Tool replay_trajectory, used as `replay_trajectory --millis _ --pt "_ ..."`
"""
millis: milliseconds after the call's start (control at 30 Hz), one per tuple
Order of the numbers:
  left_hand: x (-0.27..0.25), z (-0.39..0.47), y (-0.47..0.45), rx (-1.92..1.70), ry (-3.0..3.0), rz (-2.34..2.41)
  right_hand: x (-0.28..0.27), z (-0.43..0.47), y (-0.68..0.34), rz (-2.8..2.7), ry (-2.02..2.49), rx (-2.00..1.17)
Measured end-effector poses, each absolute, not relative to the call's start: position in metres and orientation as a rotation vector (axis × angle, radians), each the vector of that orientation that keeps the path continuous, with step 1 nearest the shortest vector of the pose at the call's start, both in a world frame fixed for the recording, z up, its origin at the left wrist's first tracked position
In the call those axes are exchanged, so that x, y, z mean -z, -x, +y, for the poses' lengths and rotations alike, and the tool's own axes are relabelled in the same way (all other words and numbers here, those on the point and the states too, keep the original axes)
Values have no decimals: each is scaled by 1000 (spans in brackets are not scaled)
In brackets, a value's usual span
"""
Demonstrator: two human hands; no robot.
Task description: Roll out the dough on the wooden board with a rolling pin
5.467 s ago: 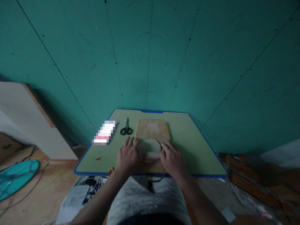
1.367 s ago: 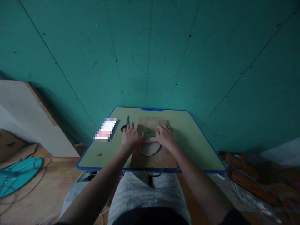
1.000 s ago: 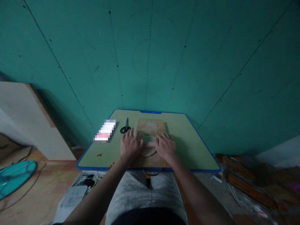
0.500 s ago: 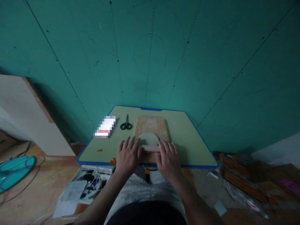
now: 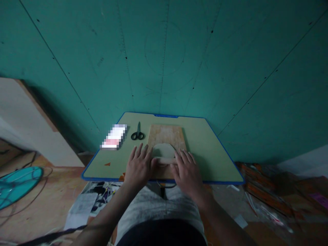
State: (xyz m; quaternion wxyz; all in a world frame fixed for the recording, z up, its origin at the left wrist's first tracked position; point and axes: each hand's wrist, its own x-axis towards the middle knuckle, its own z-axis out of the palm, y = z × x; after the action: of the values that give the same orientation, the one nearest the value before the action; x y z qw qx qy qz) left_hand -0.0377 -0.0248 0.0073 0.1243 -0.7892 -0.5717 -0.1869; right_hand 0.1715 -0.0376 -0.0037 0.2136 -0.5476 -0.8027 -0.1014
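A pale round sheet of dough or clay [image 5: 164,150] lies flat on a wooden board [image 5: 167,131]. Across its near edge runs a light rod like a rolling pin [image 5: 164,160], its ends hidden under my hands. My left hand [image 5: 139,164] rests palm down over the rod's left end, fingers spread forward beside the sheet. Over the right end lies my right hand [image 5: 188,171], palm down, fingers stretched out along the sheet's right edge. Neither hand wraps its fingers around the rod.
On the pale tabletop [image 5: 215,160] with a blue rim lie black-handled scissors [image 5: 138,134], a pixelated phone-like rectangle [image 5: 114,137] and small orange-brown scraps [image 5: 107,164]. The table's far edge is close to a green wall [image 5: 164,68]. Below left, a box holds cables [image 5: 106,193].
The view has shifted slightly. Both hands stay on the rod, and the left hand's fingers are spread a little wider. The rod has barely moved against the sheet.
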Motion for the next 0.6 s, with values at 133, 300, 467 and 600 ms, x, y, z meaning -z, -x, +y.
replay_trajectory --millis 133,300,467,600 --pt "-17 -6 31 474 2307 -1779 -9 -11 -171 -2286 1590 196" --pt "-23 18 25 465 2255 -1844 -25 18 -167 -2349 1689 168" --pt "-32 39 23 415 2275 -1902 -32 40 -162 -2358 1817 136" --pt "-34 50 24 389 2264 -1931 -33 53 -161 -2342 1895 53"
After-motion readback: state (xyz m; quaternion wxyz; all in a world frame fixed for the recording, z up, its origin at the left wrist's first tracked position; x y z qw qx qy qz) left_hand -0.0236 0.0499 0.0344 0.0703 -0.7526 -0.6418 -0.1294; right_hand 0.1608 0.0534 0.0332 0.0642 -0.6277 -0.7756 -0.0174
